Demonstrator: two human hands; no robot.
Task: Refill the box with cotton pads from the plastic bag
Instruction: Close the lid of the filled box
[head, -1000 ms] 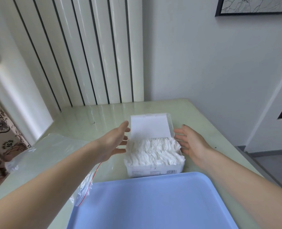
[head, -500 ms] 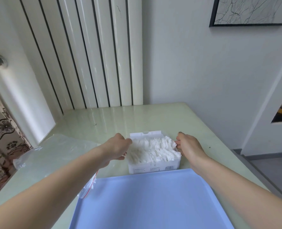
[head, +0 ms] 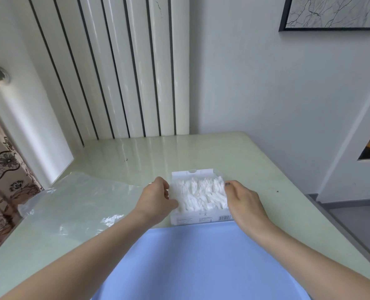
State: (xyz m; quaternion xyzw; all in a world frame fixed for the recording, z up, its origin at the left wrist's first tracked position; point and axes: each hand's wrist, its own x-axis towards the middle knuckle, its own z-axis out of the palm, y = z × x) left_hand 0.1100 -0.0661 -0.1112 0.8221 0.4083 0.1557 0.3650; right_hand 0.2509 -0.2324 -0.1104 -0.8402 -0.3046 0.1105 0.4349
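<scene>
we've got the box (head: 201, 216) of cotton pads (head: 201, 194) dead ahead at 12 o'clock, left hand (head: 158, 201) and right hand (head: 243, 200) curled on its sides, equally near.

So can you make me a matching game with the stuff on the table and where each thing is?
Things:
1. box
2. plastic bag
3. blue tray
4. framed picture

Places:
A. on the wall, top right
B. between the two hands
C. nearest the camera
D. on the table's left side

Pairs: 1-B, 2-D, 3-C, 4-A
</scene>
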